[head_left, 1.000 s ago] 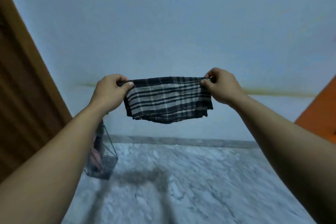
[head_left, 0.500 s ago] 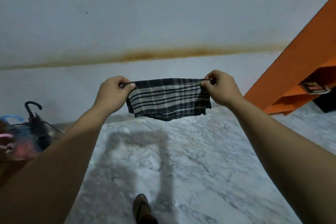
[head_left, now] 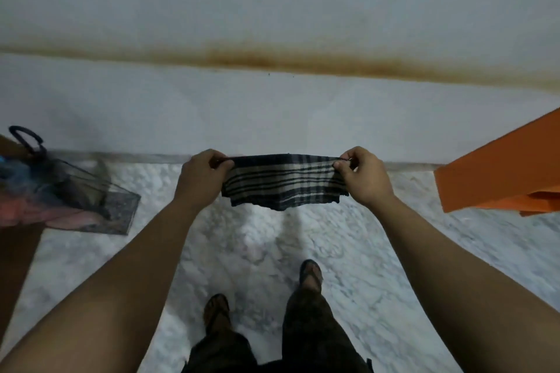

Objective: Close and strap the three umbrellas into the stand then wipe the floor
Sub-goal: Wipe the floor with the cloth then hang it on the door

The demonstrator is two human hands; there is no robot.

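I hold a dark plaid cloth (head_left: 283, 183) stretched out in front of me at arm's length, above the marble floor (head_left: 394, 251). My left hand (head_left: 201, 177) pinches the cloth's upper left corner, fingers curled over the top edge with the thumb tucked under it. My right hand (head_left: 365, 175) pinches the upper right corner the same way, thumb and forefinger closed on the fabric. Between the two hands the top edge runs nearly straight and taut, and the rest of the cloth hangs down folded, its lower edge sagging a little in the middle and not touching the floor.

At the far left, against the base of the wall (head_left: 272, 118), stands the wire umbrella stand (head_left: 100, 206). It looks tilted in this wide view. Closed umbrellas (head_left: 27, 191) sit in it, blurred into blue and pink folds; I cannot tell how many there are or whether they are strapped. One black hooked handle (head_left: 25, 138) sticks up above them.

A rusty brown stain (head_left: 257, 60) runs across the wall. An orange shelf unit (head_left: 500, 166) juts in from the right edge. Below my arms I see my own legs in dark trousers (head_left: 315, 330), and my sandalled feet on the marble, the right foot (head_left: 310, 272) ahead of the left foot (head_left: 215, 309).
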